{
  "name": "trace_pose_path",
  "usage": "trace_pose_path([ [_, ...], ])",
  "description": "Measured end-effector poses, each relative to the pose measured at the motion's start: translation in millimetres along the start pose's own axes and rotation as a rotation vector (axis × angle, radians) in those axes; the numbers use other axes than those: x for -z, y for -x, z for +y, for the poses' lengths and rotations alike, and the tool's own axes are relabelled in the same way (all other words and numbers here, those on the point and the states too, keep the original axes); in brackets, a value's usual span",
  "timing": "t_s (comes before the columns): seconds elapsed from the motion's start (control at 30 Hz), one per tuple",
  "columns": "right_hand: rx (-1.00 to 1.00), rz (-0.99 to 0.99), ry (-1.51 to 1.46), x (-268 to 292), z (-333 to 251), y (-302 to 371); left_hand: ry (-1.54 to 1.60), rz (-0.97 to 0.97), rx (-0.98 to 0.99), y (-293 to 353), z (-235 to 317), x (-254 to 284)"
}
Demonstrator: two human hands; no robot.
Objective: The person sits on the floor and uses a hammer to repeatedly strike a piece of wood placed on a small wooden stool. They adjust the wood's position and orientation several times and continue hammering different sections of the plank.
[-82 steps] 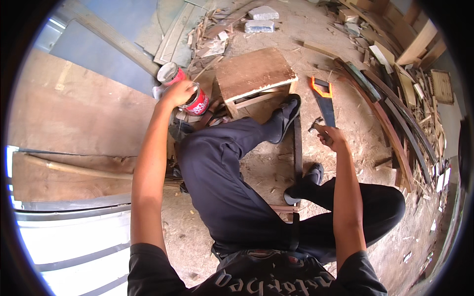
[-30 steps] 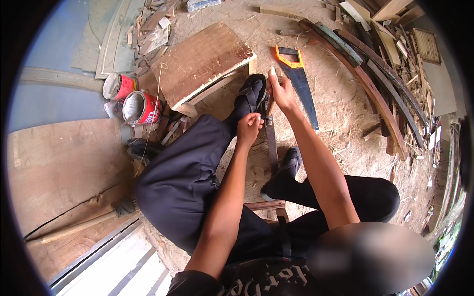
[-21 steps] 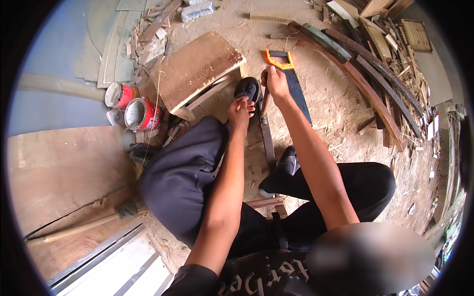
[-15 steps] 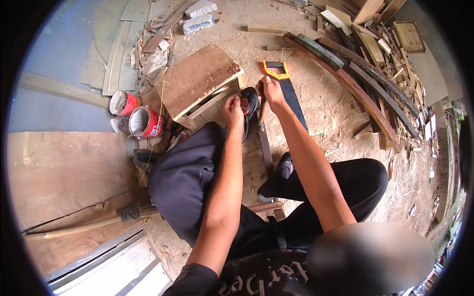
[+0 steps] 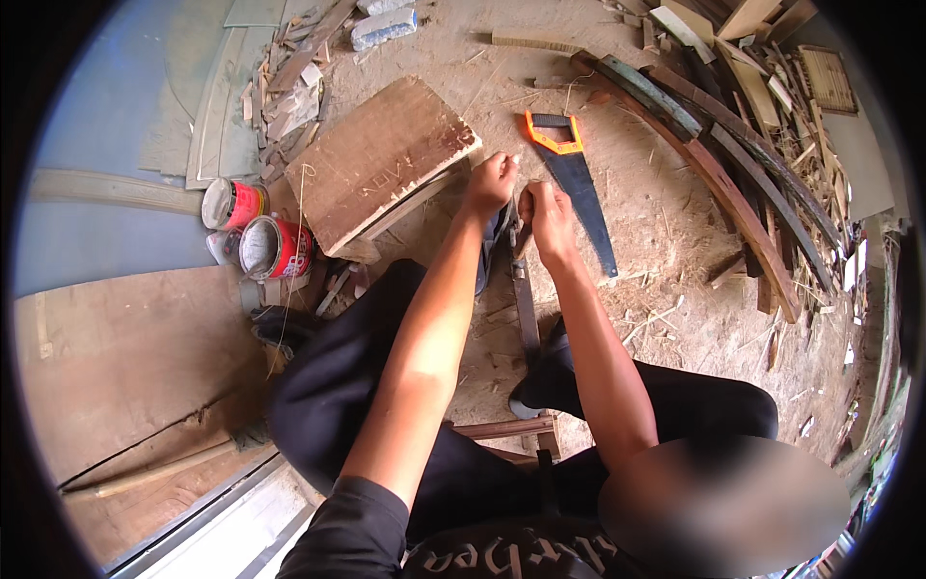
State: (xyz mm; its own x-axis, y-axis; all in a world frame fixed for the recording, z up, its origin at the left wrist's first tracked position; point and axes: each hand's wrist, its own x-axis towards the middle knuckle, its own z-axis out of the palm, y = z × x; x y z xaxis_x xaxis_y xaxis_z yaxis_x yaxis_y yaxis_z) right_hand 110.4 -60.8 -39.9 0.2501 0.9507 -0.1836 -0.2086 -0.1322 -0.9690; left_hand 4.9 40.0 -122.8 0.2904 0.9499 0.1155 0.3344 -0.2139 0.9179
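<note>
My left hand [image 5: 492, 181] is closed in a fist beside the near right corner of a worn wooden stool [image 5: 381, 159]; what it holds, if anything, is hidden. My right hand [image 5: 549, 220], close by on the right, is wrapped round a short brown wooden handle [image 5: 522, 241]. Its lower end shows under the fist, and the rest of the tool is hidden. Below it a narrow dark strip [image 5: 527, 318] lies between my feet. A handsaw [image 5: 582, 188] with an orange and black handle and a dark blade lies flat on the floor, right of both hands and touched by neither.
Long timber beams [image 5: 723, 183] and offcuts are heaped on the right. Two red paint cans [image 5: 280, 248] stand left of the stool. A large wooden board [image 5: 135, 357] lies at the left. A small wooden frame [image 5: 506, 427] sits between my legs.
My left hand has moved up and right, away from beside my shoe. My right hand has come down and slightly right, still closed round the handle. The whole view has shifted a little.
</note>
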Motion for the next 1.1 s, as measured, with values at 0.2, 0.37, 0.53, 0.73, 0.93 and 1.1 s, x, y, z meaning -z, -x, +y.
trace_pose_path([
  [0.2,-0.007,0.017,-0.042,-3,-5,4,-0.574,-0.224,-0.181,-15,-38,-27],
  [0.37,-0.066,-0.006,-0.047,3,1,2,-0.972,-0.300,-0.033,-20,-56,-52],
  [0.53,-0.038,0.060,-0.053,-3,-3,8,-1.036,-0.417,0.115,-30,-36,-52],
  [0.73,-0.087,0.073,-0.092,-11,-7,17,-1.027,-0.400,0.142,-30,-39,-45],
  [0.93,-0.039,0.035,0.038,-2,-6,27,-1.072,-0.350,0.053,-43,-48,-43],
  [1.1,-0.009,0.085,0.132,1,-3,53,-0.990,-0.319,0.037,-30,-67,-46],
])
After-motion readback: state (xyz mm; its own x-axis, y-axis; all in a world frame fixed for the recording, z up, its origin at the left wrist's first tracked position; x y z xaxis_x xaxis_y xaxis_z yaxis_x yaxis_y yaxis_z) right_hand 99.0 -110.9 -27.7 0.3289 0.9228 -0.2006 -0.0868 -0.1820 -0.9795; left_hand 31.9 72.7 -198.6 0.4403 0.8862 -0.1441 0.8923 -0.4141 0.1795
